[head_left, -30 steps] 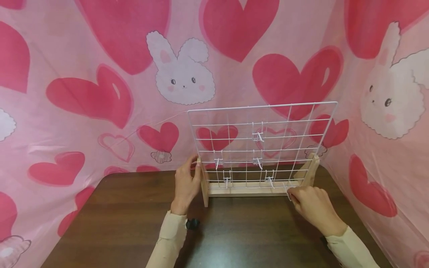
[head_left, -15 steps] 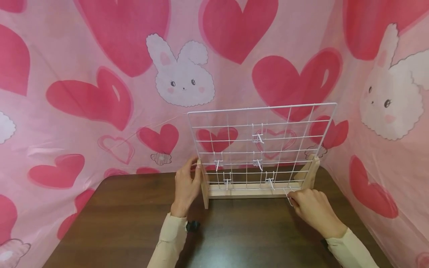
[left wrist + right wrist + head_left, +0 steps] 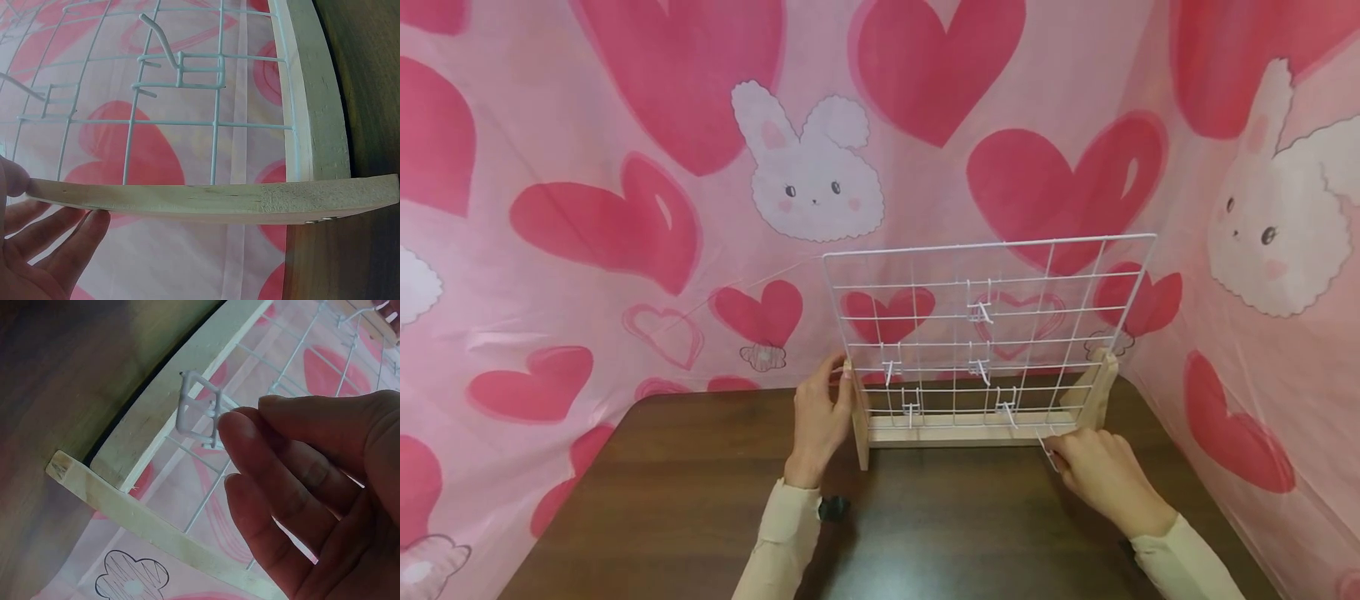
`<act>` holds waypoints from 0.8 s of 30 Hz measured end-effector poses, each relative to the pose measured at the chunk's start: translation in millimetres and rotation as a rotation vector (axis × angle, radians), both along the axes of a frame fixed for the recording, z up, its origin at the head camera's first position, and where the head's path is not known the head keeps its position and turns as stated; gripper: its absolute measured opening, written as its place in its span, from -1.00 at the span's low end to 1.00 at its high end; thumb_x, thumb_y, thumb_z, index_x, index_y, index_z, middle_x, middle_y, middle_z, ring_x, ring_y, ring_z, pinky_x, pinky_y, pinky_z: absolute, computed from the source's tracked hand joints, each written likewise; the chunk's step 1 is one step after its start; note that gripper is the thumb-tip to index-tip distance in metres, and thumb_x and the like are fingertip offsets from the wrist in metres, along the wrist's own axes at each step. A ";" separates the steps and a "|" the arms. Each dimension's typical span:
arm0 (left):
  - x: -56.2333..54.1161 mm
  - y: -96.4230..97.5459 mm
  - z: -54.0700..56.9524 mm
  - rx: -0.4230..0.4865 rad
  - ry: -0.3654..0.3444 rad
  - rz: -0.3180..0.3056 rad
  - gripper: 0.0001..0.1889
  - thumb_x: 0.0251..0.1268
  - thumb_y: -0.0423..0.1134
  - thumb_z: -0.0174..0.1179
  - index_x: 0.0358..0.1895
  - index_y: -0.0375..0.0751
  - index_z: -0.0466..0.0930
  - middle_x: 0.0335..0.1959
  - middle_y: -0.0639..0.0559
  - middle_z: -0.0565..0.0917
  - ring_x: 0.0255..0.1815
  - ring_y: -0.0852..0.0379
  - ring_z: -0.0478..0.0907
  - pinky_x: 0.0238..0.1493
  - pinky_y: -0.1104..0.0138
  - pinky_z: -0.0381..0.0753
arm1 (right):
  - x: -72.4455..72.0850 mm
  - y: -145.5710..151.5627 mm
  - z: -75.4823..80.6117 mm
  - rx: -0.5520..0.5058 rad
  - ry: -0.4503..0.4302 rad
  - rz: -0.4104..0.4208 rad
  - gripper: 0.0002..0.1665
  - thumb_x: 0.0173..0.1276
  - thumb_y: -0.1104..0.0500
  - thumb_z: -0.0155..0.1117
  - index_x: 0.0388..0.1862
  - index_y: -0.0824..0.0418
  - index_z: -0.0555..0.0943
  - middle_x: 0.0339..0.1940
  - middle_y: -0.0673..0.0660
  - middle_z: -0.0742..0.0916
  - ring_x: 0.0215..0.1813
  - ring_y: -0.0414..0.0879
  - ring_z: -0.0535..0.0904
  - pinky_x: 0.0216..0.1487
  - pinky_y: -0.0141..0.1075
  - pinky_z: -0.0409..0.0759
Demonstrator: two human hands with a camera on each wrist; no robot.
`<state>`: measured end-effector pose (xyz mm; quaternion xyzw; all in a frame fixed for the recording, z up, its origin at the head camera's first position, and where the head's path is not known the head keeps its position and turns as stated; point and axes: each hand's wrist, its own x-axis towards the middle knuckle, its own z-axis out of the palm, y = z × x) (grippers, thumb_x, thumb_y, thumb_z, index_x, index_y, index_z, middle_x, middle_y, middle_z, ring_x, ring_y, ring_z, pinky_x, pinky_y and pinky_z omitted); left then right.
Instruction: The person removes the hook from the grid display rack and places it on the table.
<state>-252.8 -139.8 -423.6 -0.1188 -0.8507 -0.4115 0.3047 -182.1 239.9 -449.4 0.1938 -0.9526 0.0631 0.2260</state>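
A white wire grid panel (image 3: pixel 992 243) stands in a pale wooden stand (image 3: pixel 970 435), leaning back slightly. My left hand (image 3: pixel 822 421) grips the stand's left upright (image 3: pixel 200 199), thumb on one side and fingers on the other. Near the panel's lower right corner, my right hand (image 3: pixel 1105 468) pinches a white wire hook (image 3: pixel 182 419) between thumb and fingertips. The hook's small rectangular back frame points away from the fingers, toward the stand's bottom rail (image 3: pixel 147 415). Other white hooks hang on the grid, among them an upper hook (image 3: pixel 981 313) and a lower hook (image 3: pixel 164 47).
The stand sits on a dark brown wooden table (image 3: pixel 700 467) near its back edge. Behind it hangs a pink cloth (image 3: pixel 917 192) with red hearts and white rabbits. A small black object (image 3: pixel 833 507) is beside the left cuff.
My right hand has drawn the hook slightly down and toward me, a little off the grid's lower edge. The left hand keeps its hold on the upright. The head view has tilted slightly.
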 end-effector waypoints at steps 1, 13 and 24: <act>0.5 0.0 -0.3 0.002 -0.004 -0.001 -0.68 0.51 -0.27 0.18 0.22 -0.25 0.65 0.11 -0.22 0.79 -0.01 -0.17 0.80 0.10 -0.07 0.75 | 0.3 -0.1 -0.8 -0.001 -0.008 -0.002 -0.67 0.02 0.33 0.56 -0.61 -0.02 0.58 -0.73 0.01 0.59 -0.70 -0.05 0.49 -0.71 -0.13 0.35; 0.3 0.8 0.7 0.009 -0.021 -0.008 -0.68 0.55 -0.23 0.15 0.23 -0.24 0.64 0.12 -0.20 0.79 0.02 -0.18 0.80 0.13 -0.06 0.75 | -1.1 1.5 -6.9 -0.004 -0.048 -0.009 -0.70 0.07 0.31 0.55 -0.59 0.00 0.61 -0.68 0.07 0.65 -0.65 0.06 0.57 -0.67 -0.07 0.41; 0.3 1.1 0.4 0.005 -0.003 -0.010 -0.68 0.54 -0.25 0.16 0.23 -0.25 0.64 0.13 -0.21 0.78 0.01 -0.18 0.80 0.11 -0.07 0.76 | -3.3 3.3 -12.7 0.023 -0.065 -0.004 -0.67 0.10 0.27 0.57 -0.65 -0.01 0.60 -0.71 0.03 0.62 -0.67 -0.01 0.53 -0.68 -0.08 0.39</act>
